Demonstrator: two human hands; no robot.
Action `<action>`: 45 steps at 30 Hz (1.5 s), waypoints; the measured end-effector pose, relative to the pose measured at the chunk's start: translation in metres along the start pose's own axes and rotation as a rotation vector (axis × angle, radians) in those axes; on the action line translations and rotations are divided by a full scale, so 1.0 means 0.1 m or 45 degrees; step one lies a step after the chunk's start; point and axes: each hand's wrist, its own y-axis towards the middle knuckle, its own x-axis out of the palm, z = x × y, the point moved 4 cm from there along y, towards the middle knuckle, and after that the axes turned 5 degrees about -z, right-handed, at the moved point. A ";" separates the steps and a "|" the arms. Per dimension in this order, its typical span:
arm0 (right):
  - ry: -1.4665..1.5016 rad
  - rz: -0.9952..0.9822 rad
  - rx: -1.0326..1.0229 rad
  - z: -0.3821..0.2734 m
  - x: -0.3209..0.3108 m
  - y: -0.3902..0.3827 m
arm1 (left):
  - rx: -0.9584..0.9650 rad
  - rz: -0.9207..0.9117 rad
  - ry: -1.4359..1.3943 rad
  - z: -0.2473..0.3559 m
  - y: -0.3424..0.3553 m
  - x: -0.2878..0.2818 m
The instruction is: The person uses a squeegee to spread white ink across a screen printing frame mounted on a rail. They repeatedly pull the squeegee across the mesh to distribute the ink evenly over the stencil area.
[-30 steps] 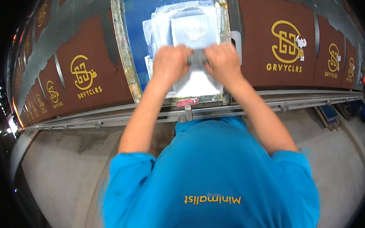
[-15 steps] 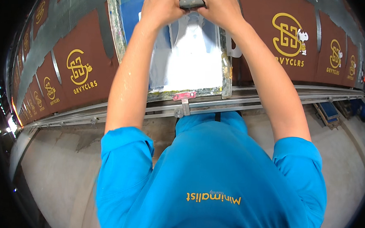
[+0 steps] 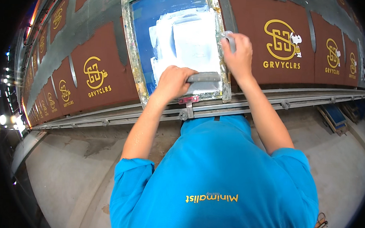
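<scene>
A screen-printing frame (image 3: 134, 55) with a blue mesh and thick white ink (image 3: 194, 41) lies over a long printing table. My left hand (image 3: 176, 82) grips a grey squeegee (image 3: 204, 77) by its left part, near the frame's lower side. My right hand (image 3: 239, 55) is closed on a metal handle (image 3: 229, 39) at the frame's right side, away from the squeegee. Brown fabric pieces (image 3: 286, 73) with yellow printed designs lie flat either side of the frame. A pink clamp (image 3: 188, 100) sits below the frame's near edge.
A metal rail (image 3: 268, 103) runs along the table's near edge, in front of my body. Below at the right another blue-meshed screen (image 3: 331, 116) rests near the concrete floor (image 3: 66, 166). Some cords or metal items (image 3: 320, 226) lie at the lower right. Lights shine at the far left.
Both hands held the squeegee and moved it to the frame's far side; now it lies at the near side in my left hand. My right hand has moved onto the side handle.
</scene>
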 end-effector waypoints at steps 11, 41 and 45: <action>0.368 -0.102 0.666 0.31 0.40 0.19 | -0.199 0.306 0.135 -0.60 0.94 -0.70; 0.477 -0.018 0.629 -3.34 3.22 -0.64 | -0.154 0.387 0.033 -2.96 -3.55 -0.74; 0.287 -0.047 0.671 -3.49 3.57 -0.72 | -0.036 0.115 -0.068 -3.36 -3.61 -1.27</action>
